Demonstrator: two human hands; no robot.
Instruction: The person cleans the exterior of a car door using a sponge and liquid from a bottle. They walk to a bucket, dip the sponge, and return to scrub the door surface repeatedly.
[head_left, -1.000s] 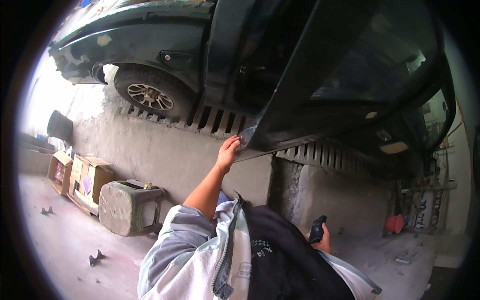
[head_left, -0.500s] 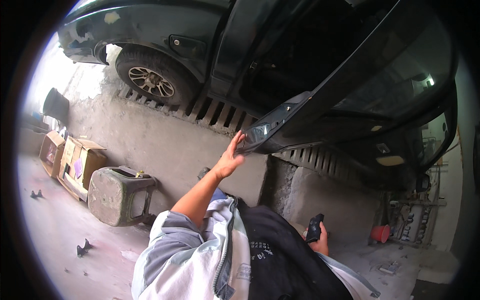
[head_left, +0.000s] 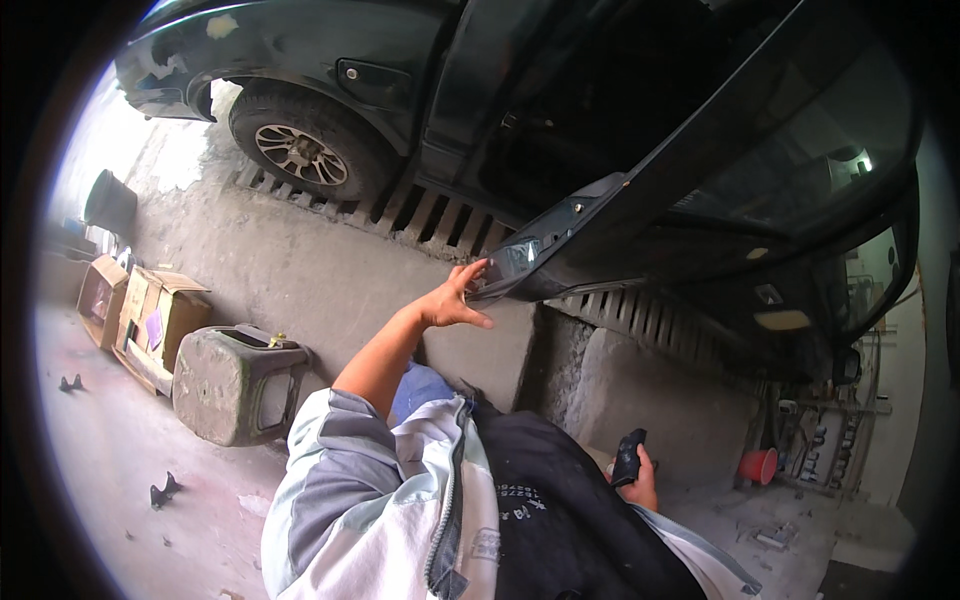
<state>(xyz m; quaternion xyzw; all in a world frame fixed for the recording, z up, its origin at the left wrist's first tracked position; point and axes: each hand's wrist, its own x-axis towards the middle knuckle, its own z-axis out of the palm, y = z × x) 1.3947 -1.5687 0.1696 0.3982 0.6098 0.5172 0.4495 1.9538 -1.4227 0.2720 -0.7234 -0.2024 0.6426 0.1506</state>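
My left hand (head_left: 453,302) reaches to the end of the dark car door (head_left: 640,215), which stands swung out from the vehicle. Its fingertips are at the door's edge, beside a shiny patch on the door end. Thumb and fingers are spread, with nothing gripped between them; whether they touch the edge I cannot tell. Low on the right, my right hand (head_left: 640,482) is wrapped round a small black object (head_left: 628,457), whose kind does not show. Behind the door, the dark green car (head_left: 320,50) shows its wheel (head_left: 303,155) and a shadowed door opening.
A worn grey stool (head_left: 225,390) stands on the floor at the left, next to open cardboard boxes (head_left: 160,315) and a dark bucket (head_left: 110,205). Slotted grating (head_left: 430,220) runs under the car along a raised concrete ledge (head_left: 330,270). A red bucket (head_left: 758,466) is at the right.
My left hand has shifted slightly up and left along the door's end, and its thumb has spread away from the fingers. My right hand still holds the black object in the same place.
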